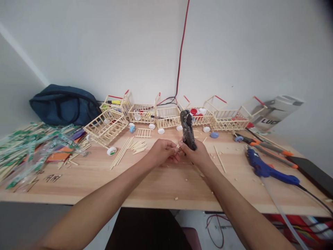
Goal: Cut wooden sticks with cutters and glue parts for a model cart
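Observation:
Both of my hands meet over the middle of the wooden table (161, 187). My right hand (196, 154) is closed round the handles of dark grey pliers (187, 129), whose jaws point up and away. My left hand (163, 152) is closed in a pinch on a short thin wooden stick (178, 146), held against the fingers of the right hand. A loose pile of thin wooden sticks (128, 147) lies just left of my hands.
A row of small stick-built carts (169, 116) with red handles lines the wall, bottle caps (161, 131) around them. A blue glue gun (267, 169) and orange-handled tools (267, 147) lie right. A dark blue bag (63, 104) and green wrappers (28, 149) sit left. Stick offcuts litter the table.

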Motion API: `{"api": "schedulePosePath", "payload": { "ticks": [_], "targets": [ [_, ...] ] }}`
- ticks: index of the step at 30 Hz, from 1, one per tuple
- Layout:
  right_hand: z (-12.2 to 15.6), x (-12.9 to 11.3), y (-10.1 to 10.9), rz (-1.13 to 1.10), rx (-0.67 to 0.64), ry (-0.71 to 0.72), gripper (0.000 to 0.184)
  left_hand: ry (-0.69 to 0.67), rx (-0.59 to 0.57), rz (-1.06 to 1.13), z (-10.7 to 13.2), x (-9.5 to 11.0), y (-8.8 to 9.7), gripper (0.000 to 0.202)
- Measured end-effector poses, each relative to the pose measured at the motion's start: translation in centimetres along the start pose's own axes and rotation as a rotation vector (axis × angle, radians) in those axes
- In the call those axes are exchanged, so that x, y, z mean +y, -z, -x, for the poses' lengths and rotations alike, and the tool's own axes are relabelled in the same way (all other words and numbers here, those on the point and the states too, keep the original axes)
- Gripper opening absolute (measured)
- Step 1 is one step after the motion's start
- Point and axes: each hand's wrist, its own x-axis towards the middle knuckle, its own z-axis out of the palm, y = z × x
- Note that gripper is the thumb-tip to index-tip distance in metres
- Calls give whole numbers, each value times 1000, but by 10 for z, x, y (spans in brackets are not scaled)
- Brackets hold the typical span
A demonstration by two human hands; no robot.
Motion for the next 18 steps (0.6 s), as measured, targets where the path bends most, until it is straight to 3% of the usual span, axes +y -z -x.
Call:
{"api": "schedulePosePath", "payload": {
  "ticks": [7, 12, 18],
  "targets": [
    [-3, 3, 6, -38, -39, -24, 35, -96, 11, -124, 1, 6, 12, 31],
    [-2, -1, 13, -255, -190, -89, 55, -302, 104, -269, 6, 25, 28, 26],
    [0, -12, 17, -300, -296, -149, 72, -397, 217, -435, 14, 43, 38, 21]
  ]
}}
